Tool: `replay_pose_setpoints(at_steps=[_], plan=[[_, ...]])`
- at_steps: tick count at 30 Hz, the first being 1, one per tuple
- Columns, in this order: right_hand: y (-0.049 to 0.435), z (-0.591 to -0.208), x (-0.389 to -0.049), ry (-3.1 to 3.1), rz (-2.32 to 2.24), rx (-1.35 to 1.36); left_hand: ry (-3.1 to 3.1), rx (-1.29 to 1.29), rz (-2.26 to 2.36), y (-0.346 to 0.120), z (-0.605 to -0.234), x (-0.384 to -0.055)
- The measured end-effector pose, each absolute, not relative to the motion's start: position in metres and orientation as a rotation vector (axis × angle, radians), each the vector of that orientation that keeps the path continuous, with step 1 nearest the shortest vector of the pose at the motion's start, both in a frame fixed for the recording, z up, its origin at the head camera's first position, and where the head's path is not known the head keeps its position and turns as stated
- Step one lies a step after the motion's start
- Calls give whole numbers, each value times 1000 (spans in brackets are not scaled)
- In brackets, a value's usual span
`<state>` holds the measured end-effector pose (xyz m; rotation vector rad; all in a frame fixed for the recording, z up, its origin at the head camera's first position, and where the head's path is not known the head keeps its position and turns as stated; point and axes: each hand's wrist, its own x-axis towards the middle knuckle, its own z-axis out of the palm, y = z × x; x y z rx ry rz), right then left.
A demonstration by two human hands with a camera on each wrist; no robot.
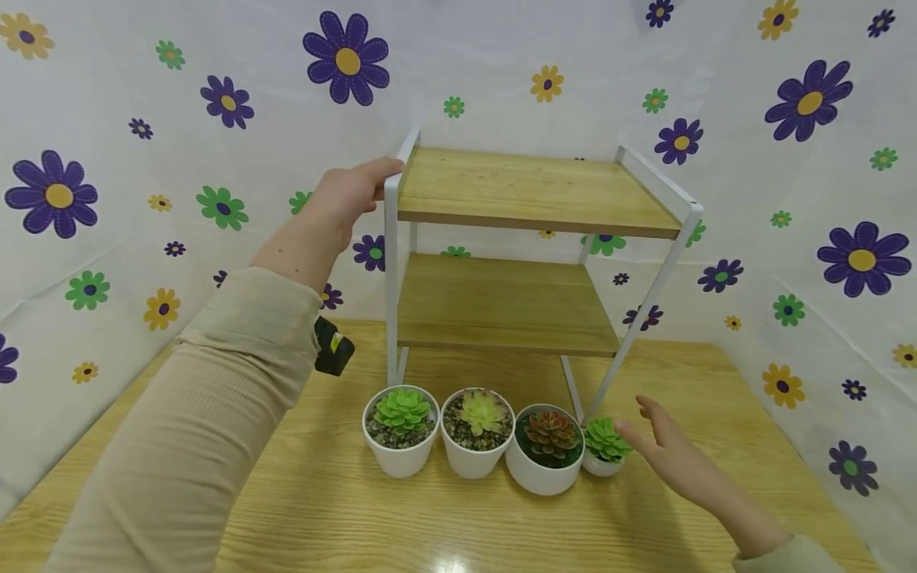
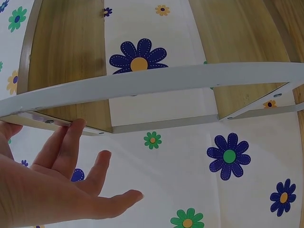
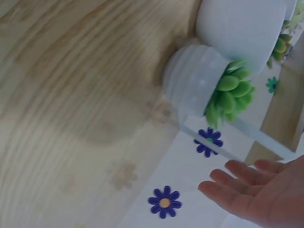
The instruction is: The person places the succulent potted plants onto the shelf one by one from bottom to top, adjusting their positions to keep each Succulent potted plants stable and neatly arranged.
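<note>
A two-tier shelf rack point(image 1: 501, 306) with wooden boards and a white metal frame stands on the table. My left hand point(image 1: 347, 195) grips the upper left side of its frame. In the left wrist view, two fingertips point(image 2: 76, 126) touch the side under the top board, and the other two fingers spread free. My right hand point(image 1: 680, 461) hovers with extended fingers, holding nothing, just right of a small green succulent point(image 1: 606, 439) in a ribbed white pot point(image 3: 190, 78).
Left of the small succulent, in a row before the rack, stand a reddish succulent point(image 1: 550, 436), a yellow-green one point(image 1: 481, 414) and a bright green one point(image 1: 403, 412), all in white pots. A flower-print cloth point(image 1: 272, 48) surrounds the wooden table point(image 1: 329, 509).
</note>
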<state>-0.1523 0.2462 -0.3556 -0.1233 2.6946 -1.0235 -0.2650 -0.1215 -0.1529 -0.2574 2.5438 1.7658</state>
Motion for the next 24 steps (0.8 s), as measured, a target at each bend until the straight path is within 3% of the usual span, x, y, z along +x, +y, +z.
replay_pose_setpoints(at_steps=[13, 24], plan=[[257, -388, -164, 2778, -907, -277, 2548, -280, 1756, -125, -153, -265], [247, -395, -175, 2763, -845, -163, 2528, -279, 1756, -121, -152, -264]])
